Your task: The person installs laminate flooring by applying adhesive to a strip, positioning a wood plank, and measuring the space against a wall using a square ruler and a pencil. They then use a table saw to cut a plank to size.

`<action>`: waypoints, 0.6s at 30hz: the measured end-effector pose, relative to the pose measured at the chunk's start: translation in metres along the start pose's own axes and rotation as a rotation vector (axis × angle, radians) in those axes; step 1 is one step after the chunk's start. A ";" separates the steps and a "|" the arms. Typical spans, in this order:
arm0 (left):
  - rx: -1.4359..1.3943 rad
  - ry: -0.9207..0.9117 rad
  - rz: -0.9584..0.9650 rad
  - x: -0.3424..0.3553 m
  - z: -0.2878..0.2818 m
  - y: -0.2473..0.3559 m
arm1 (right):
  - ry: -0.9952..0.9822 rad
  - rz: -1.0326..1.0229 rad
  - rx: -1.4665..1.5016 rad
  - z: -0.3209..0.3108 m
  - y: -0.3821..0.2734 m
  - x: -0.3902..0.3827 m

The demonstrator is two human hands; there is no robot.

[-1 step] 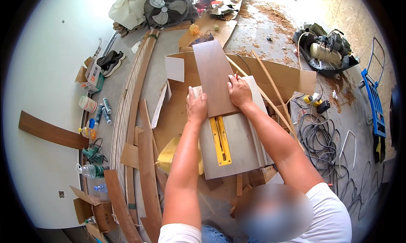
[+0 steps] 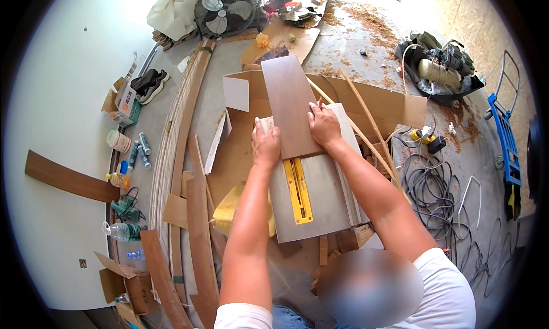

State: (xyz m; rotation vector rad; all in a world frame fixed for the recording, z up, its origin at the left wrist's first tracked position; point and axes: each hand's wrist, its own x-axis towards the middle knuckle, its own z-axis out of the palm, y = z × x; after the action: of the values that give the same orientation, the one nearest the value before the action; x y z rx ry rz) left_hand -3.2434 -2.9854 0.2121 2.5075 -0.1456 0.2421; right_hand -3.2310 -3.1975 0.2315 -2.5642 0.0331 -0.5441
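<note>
A brown wooden board (image 2: 293, 111) lies lengthwise on the grey metal top of a table saw (image 2: 331, 197), covering the far part of the yellow slotted insert (image 2: 298, 191) and reaching past the far edge. My left hand (image 2: 266, 143) rests flat on the saw top, fingers stretched forward, its inner side against the board's left edge. My right hand (image 2: 325, 125) grips the board's right edge, with fingertips on its upper face. A small red item shows by the right fingers; I cannot make out what it is. Whether a blade stands under the board is hidden.
Cardboard sheets (image 2: 372, 104) surround the saw, with thin wood strips (image 2: 366, 117) leaning at its right. Long boards (image 2: 197, 232) lie on the left. Coiled black cables (image 2: 429, 183) and a blue hand truck (image 2: 503, 134) are at right; a fan (image 2: 223, 11) stands at the back.
</note>
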 end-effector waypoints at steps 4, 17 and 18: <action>0.049 -0.003 0.021 -0.003 0.000 0.002 | 0.007 0.000 -0.012 -0.001 0.001 -0.005; 0.066 -0.032 -0.014 -0.011 -0.005 0.011 | -0.004 -0.006 0.014 -0.005 0.004 -0.008; 0.063 -0.036 -0.015 -0.012 -0.006 0.011 | -0.004 -0.004 0.019 -0.005 0.004 -0.009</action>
State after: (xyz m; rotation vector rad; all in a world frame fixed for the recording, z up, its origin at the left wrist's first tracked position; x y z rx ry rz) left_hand -3.2581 -2.9902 0.2204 2.5751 -0.1350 0.1983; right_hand -3.2406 -3.2020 0.2304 -2.5473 0.0212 -0.5376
